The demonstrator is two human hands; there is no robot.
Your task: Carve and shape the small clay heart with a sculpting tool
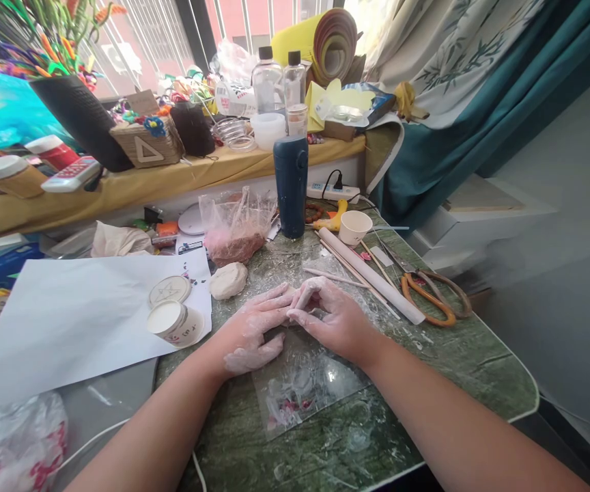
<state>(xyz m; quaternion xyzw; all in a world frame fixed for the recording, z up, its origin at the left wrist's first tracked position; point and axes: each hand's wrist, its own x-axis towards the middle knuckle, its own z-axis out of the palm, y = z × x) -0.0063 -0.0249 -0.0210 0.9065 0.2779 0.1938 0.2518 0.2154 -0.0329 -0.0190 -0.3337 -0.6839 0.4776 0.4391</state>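
Observation:
My left hand [261, 328] is dusted with white powder and lies with fingers stretched out and the thumb apart. Against its fingertips, my right hand [328, 311], also powdered, has curled fingers and a thumb drawn in. What it pinches, if anything, is hidden by the fingers. Both hands rest over a clear plastic sheet [300, 389] smeared with white and holding small pink-red bits. Just beyond my left hand sits a pale lump of dough [228, 280]. A clear plastic bag [236, 225] behind it holds a pinkish-brown mass.
A white roller [371, 273], thin sticks and orange-handled scissors [431, 301] lie to the right, near a paper cup [355, 227]. A dark blue bottle [291, 188] stands behind. On the left, white paper [85, 321] carries another cup [175, 322] and a star-marked disc [169, 290].

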